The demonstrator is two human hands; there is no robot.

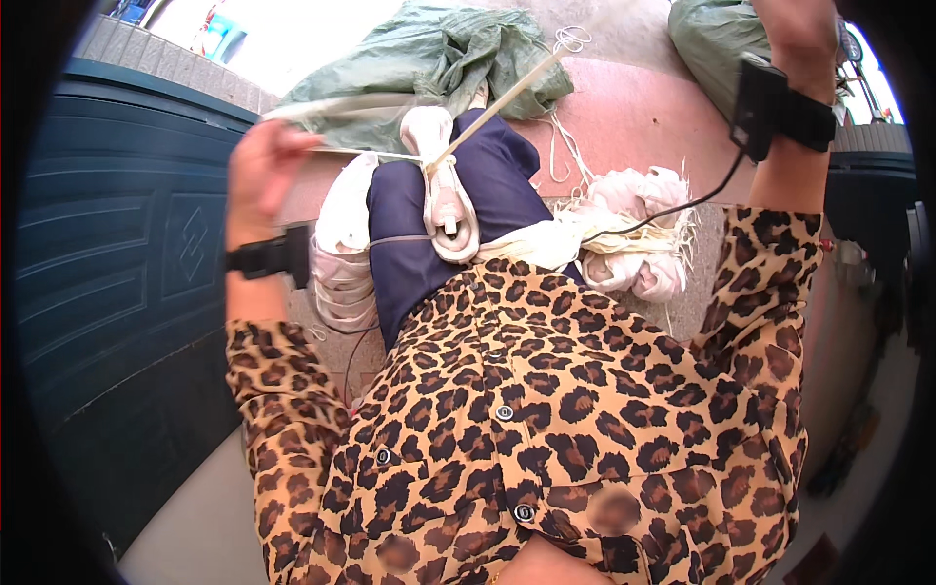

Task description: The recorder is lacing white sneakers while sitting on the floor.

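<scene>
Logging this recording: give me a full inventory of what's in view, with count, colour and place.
elongated piece: one, whitish, on lap
pale strip: count unclear, cream, at the piece
bundles: at least two, pinkish white, beside both legs
loose cloth: count unclear, cream, over right thigh
sacks: two, green, beyond legs
panelled door: count unclear, dark blue, left
wrist devices: two, black, both wrists
trousers: one, navy, legs
shirt: one, leopard print, torso
left hand: one, bare, upper left
right hand: one, bare, cut by top edge

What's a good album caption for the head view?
A pale cord runs from the left hand to a white, shoe-shaped piece against navy trousers.
</scene>
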